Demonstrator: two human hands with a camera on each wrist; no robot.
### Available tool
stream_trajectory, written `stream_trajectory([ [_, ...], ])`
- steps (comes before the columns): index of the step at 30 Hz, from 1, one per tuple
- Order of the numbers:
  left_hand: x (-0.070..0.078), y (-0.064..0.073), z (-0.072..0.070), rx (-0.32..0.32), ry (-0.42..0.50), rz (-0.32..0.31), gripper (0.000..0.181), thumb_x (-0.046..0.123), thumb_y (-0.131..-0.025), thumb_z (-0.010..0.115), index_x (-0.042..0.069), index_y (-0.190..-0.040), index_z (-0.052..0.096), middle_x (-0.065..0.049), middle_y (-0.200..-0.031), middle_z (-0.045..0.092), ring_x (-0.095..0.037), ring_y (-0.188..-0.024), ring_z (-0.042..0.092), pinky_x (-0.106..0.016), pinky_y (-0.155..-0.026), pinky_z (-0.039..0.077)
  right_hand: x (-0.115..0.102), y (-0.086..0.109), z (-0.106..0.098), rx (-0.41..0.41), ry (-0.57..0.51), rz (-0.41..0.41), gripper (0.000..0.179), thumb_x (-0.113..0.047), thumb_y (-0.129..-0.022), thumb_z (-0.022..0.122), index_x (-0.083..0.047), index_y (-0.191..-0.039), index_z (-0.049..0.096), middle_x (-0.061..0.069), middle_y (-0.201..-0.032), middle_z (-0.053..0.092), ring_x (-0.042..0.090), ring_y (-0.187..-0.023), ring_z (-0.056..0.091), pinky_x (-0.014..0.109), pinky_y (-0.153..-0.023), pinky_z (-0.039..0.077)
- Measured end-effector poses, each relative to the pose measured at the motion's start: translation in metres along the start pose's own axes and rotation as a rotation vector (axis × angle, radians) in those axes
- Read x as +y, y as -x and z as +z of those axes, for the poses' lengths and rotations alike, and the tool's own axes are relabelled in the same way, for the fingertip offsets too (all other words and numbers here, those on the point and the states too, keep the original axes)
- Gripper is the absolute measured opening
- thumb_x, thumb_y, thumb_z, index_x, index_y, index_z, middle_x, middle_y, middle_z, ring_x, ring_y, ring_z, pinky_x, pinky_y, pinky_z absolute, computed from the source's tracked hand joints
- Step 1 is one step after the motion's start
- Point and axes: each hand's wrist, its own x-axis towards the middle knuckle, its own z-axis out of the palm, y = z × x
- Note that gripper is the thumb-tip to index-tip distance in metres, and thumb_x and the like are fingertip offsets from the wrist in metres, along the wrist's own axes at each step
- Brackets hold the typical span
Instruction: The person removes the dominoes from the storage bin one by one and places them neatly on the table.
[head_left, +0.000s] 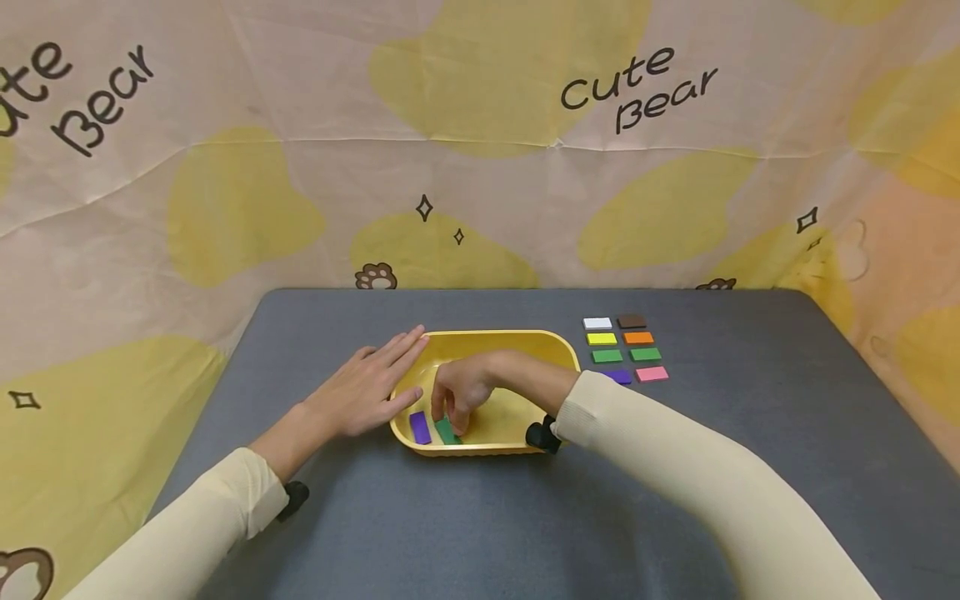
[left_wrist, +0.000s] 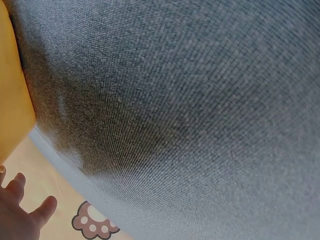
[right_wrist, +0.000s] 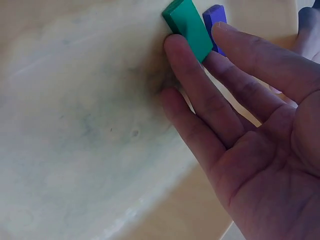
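Note:
A yellow tray (head_left: 487, 451) stands on the grey table. Inside its near left corner lies a purple block (head_left: 420, 427), with a green block (head_left: 447, 431) just to its right, roughly side by side. My right hand (head_left: 468, 387) reaches down into the tray and pinches the green block between thumb and fingertips; in the right wrist view the block (right_wrist: 192, 30) shows between them. My left hand (head_left: 371, 383) rests along the tray's left rim, fingers extended. In the left wrist view only some of its fingers (left_wrist: 45, 210) show, beside the tray's yellow wall (left_wrist: 12, 90).
Right of the tray, two columns of flat blocks lie on the table (head_left: 750, 467): white (head_left: 597, 323), brown (head_left: 632, 321), yellow (head_left: 602, 339), orange (head_left: 638, 337), two green, purple (head_left: 617, 377) and pink (head_left: 652, 374). A patterned cloth (head_left: 480, 167) hangs behind.

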Motion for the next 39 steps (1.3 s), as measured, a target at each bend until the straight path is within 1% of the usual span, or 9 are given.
stream_trajectory([
  [8,0.0003,0.0002,-0.0008,-0.005,0.003,-0.009,0.074,0.047,-0.102,0.046,0.008,-0.159,0.019,-0.006,-0.166,0.013,-0.030,-0.149,0.025,-0.059,-0.107,0.034,-0.0008,0.0032,0.0014,0.014,0.002,0.026,0.034,-0.004,-0.084,0.078,-0.004,-0.118,0.071,0.002,-0.101,0.069,0.009,-0.088,0.056,0.022,-0.082,0.046],
  [12,0.0006,0.0005,-0.0003,-0.009,0.009,-0.012,0.074,0.047,-0.102,0.046,0.008,-0.159,0.019,-0.007,-0.166,0.014,-0.030,-0.149,0.025,-0.060,-0.108,0.033,-0.0014,0.0048,0.0016,0.004,0.005,0.025,0.031,-0.003,-0.085,0.077,-0.004,-0.115,0.071,0.000,-0.096,0.068,0.009,-0.086,0.056,0.022,-0.079,0.047],
  [17,0.0011,0.0009,0.0002,-0.004,0.006,-0.010,0.074,0.046,-0.102,0.046,0.008,-0.159,0.020,-0.009,-0.166,0.017,-0.031,-0.148,0.026,-0.059,-0.107,0.034,-0.0017,0.0060,0.0018,-0.010,-0.020,0.019,0.022,-0.002,-0.086,0.075,-0.003,-0.108,0.072,-0.004,-0.088,0.065,0.009,-0.082,0.055,0.022,-0.075,0.046],
  [21,0.0011,0.0013,0.0005,0.002,-0.004,-0.007,0.074,0.046,-0.102,0.046,0.007,-0.159,0.020,-0.009,-0.166,0.017,-0.031,-0.148,0.027,-0.059,-0.107,0.035,-0.0013,0.0060,0.0022,-0.021,-0.044,0.017,0.015,-0.001,-0.086,0.074,-0.002,-0.102,0.074,-0.005,-0.084,0.064,0.009,-0.080,0.056,0.021,-0.074,0.047],
  [23,0.0009,0.0013,0.0007,0.005,-0.005,-0.005,0.074,0.046,-0.102,0.046,0.007,-0.159,0.020,-0.009,-0.166,0.016,-0.031,-0.148,0.027,-0.059,-0.107,0.035,-0.0007,0.0056,0.0028,-0.022,-0.061,0.021,0.015,-0.001,-0.087,0.074,-0.001,-0.102,0.074,-0.004,-0.083,0.065,0.008,-0.079,0.057,0.022,-0.074,0.049],
  [26,0.0005,0.0013,0.0009,0.009,-0.003,-0.003,0.074,0.046,-0.102,0.046,0.007,-0.159,0.020,-0.007,-0.166,0.014,-0.031,-0.148,0.027,-0.059,-0.107,0.034,-0.0008,0.0063,0.0041,-0.026,-0.101,0.034,0.018,0.002,-0.087,0.073,0.002,-0.105,0.073,-0.002,-0.084,0.066,0.009,-0.078,0.059,0.026,-0.080,0.054],
  [30,0.0007,0.0012,0.0008,0.014,0.005,0.000,0.073,0.045,-0.102,0.046,0.007,-0.159,0.020,-0.007,-0.166,0.014,-0.030,-0.148,0.026,-0.058,-0.107,0.034,-0.0008,0.0085,0.0067,-0.048,-0.140,0.068,0.021,0.004,-0.086,0.073,0.003,-0.107,0.072,0.001,-0.088,0.069,0.010,-0.078,0.064,0.032,-0.084,0.056],
  [34,0.0014,0.0015,0.0001,0.020,0.003,0.005,0.073,0.044,-0.102,0.046,0.006,-0.159,0.021,-0.009,-0.166,0.016,-0.031,-0.148,0.027,-0.058,-0.106,0.035,-0.0006,0.0092,0.0081,-0.091,-0.135,0.088,0.020,0.006,-0.086,0.071,0.003,-0.106,0.073,0.000,-0.087,0.070,0.011,-0.081,0.065,0.031,-0.083,0.056],
  [39,0.0021,0.0014,0.0002,0.013,0.000,0.000,0.073,0.045,-0.102,0.045,0.007,-0.159,0.020,-0.008,-0.166,0.015,-0.030,-0.148,0.026,-0.058,-0.107,0.034,-0.0006,0.0089,0.0079,-0.125,-0.119,0.086,0.020,0.010,-0.086,0.069,0.003,-0.105,0.073,-0.002,-0.084,0.067,0.009,-0.079,0.061,0.030,-0.082,0.056],
])
